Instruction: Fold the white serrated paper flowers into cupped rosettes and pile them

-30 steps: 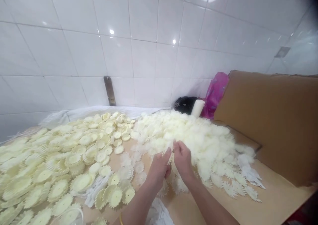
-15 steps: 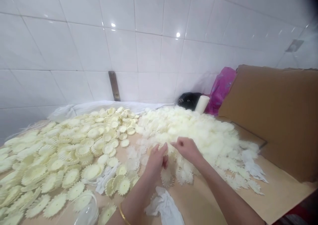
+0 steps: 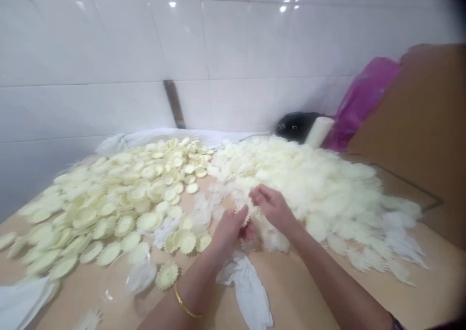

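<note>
In the middle, my left hand (image 3: 227,230) is closed, its thumb pressing on a pale toothed disc (image 3: 247,220) mostly covered by the fingers. Just to the right and slightly higher, my right hand (image 3: 275,209) has its fingers curled into a pinch; whatever is between the fingertips is too small or blurred to make out. Behind it spreads a heap of thin, whitish toothed discs (image 3: 291,179). To the left lies a pile of pale yellow cupped discs with toothed rims (image 3: 124,194). A crumpled white cloth (image 3: 249,291) lies below the hands.
A clear plastic dish (image 3: 140,274) and another white cloth (image 3: 22,296) are at the front left. At the back right are a black bag (image 3: 296,126), a whitish roll (image 3: 319,132), a purple bag (image 3: 367,102) and a cardboard box (image 3: 418,126). A tiled wall (image 3: 120,43) closes the back.
The view has tipped downward, so the wall things sit higher. My right hand's extended finger has curled in, and the toothed disc now shows at my left thumb.
</note>
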Available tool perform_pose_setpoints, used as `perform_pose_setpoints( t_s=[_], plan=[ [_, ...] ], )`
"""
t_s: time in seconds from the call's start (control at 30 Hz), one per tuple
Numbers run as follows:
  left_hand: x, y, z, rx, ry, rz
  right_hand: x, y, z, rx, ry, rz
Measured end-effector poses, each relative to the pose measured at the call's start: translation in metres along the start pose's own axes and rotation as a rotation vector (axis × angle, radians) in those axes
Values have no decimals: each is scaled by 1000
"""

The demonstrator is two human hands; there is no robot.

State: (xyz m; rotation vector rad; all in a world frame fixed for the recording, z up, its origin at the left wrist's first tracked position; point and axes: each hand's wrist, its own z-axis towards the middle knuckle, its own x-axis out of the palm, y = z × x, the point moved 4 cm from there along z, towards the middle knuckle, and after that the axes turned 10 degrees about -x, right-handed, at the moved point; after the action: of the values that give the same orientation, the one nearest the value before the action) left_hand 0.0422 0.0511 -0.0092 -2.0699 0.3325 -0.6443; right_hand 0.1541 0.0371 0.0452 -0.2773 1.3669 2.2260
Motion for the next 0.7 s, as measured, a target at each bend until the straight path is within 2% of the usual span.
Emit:
perform_pose_setpoints(
  t_s=[0.07, 0.17, 0.27, 0.4, 0.47, 0.53, 0.63, 0.7],
  plan=[
    [-7, 4, -1, -4, -102, 0, 13, -3, -5, 2, 44, 149],
    [-13, 8, -5, -27, -204, -1, 27, -3, -13, 4, 117, 244],
    [-13, 8, -7, -27, -228, 18, 33, 0, -18, 44, 157, 314],
    [-14, 9, -7, -76, -246, 11, 34, -1, -20, 120, 143, 408],
    [-14, 11, -7, -123, -204, -52, 35, -4, -21, 167, 161, 469],
    [-13, 11, -6, -125, -100, -83, 35, -6, -20, 199, 160, 493],
    [-12, 7, -7, -43, 49, -93, 30, -10, -19, 168, 91, 384],
    [-12, 6, -8, 15, 81, -94, 27, -11, -19, 111, 26, 247]
  ],
)
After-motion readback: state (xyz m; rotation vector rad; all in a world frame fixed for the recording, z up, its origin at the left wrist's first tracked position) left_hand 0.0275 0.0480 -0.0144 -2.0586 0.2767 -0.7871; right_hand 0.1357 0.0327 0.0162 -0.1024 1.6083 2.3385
